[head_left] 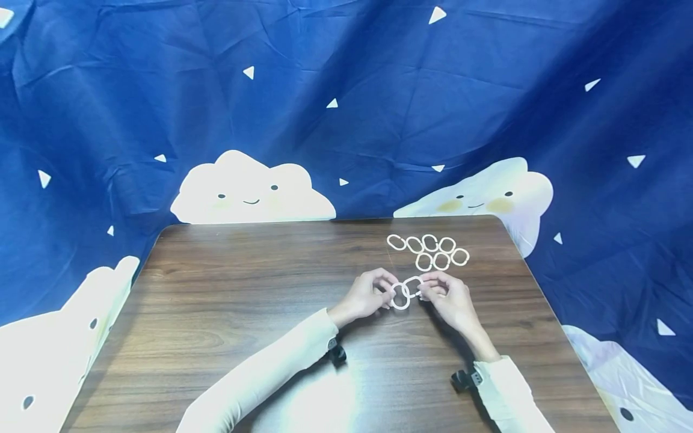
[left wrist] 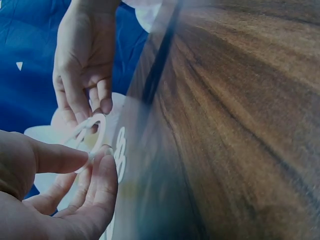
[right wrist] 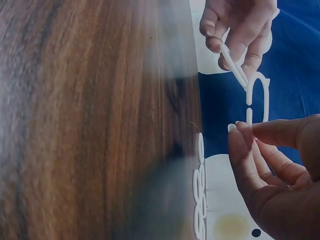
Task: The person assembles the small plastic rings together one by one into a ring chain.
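Note:
Two white oval plastic rings are hooked through each other above the table. My left hand [head_left: 368, 294] pinches the left ring [head_left: 400, 308] at its side between thumb and fingers. On the other side, my right hand [head_left: 449, 299] pinches the right ring [head_left: 413, 278] by its far end. A narrow gap shows in one long side of the right ring [right wrist: 266, 100] in the right wrist view, just off my fingertips. There the left ring [right wrist: 234, 65] slants up to the other hand. In the left wrist view the thumb and fingers partly cover the left ring [left wrist: 102, 127].
Several more white oval rings [head_left: 441, 269] lie in a cluster on the brown wooden table [head_left: 243, 282], beyond the hands toward the far right edge. Behind the table hangs a blue cloth [head_left: 325, 138] with white clouds. Each wrist carries a small black camera [head_left: 337, 353].

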`<state>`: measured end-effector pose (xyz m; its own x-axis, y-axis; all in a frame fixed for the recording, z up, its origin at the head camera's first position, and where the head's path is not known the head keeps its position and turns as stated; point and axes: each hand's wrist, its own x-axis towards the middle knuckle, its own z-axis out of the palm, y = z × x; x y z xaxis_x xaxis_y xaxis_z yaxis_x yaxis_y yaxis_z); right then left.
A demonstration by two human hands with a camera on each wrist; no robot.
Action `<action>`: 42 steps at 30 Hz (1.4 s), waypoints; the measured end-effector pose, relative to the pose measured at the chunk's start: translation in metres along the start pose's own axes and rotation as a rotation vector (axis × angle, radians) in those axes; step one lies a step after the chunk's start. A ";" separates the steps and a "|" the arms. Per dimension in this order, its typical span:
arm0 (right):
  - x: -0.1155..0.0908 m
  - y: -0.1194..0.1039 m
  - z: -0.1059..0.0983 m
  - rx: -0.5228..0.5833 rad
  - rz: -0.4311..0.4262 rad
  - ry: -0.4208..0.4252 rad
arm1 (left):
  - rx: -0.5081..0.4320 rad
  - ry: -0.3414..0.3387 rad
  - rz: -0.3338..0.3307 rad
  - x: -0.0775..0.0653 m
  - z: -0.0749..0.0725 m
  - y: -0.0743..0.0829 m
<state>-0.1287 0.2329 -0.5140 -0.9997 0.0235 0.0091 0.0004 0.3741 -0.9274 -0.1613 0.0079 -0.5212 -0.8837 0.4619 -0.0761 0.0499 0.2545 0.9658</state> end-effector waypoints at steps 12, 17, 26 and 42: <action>-0.007 -0.005 0.009 0.036 0.023 -0.038 | -0.055 0.001 0.002 -0.010 0.000 -0.005; -0.010 -0.005 0.015 0.064 0.025 -0.066 | -0.088 0.007 0.002 -0.018 -0.003 -0.008; -0.014 -0.008 0.024 0.123 0.069 -0.104 | -0.081 0.030 0.020 -0.031 -0.006 -0.006; -0.020 -0.005 0.034 0.223 0.058 -0.178 | -0.088 0.017 -0.004 -0.046 -0.008 -0.010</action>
<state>-0.1095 0.1993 -0.5225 -0.9869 -0.1315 -0.0940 0.0719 0.1637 -0.9839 -0.1251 -0.0230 -0.5258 -0.8915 0.4465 -0.0768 0.0058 0.1808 0.9835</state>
